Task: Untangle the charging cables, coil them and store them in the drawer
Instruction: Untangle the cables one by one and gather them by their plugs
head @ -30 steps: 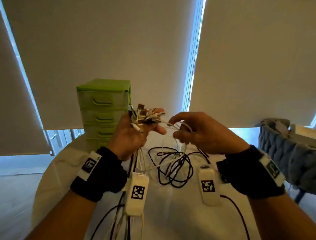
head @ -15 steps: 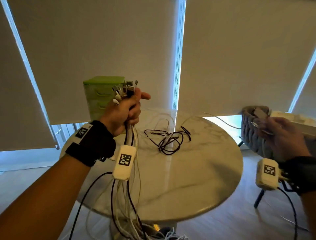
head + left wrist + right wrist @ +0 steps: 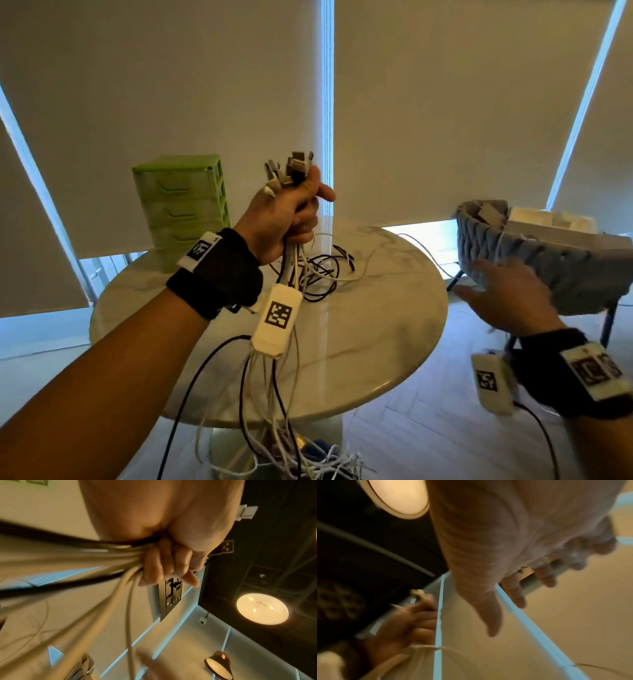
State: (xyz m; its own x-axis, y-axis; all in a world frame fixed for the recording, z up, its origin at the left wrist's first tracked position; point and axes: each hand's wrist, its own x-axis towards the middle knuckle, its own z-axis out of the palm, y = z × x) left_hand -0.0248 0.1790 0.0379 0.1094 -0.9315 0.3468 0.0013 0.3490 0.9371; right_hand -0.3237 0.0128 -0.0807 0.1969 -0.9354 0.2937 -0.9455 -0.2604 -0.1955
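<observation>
- White and black charging cables bunched upright in left hand, fingers clamped round them, tails trailing past the worktop
- Right hand now empty, fingers apart, swung out near grey chair after pulling a strand
- Tangle still on worktop; green drawer unit shut; coiling not begun

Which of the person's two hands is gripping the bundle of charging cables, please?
The left hand, raised over the marble table, grips the cable bundle; the right hand is open and holds nothing.
</observation>
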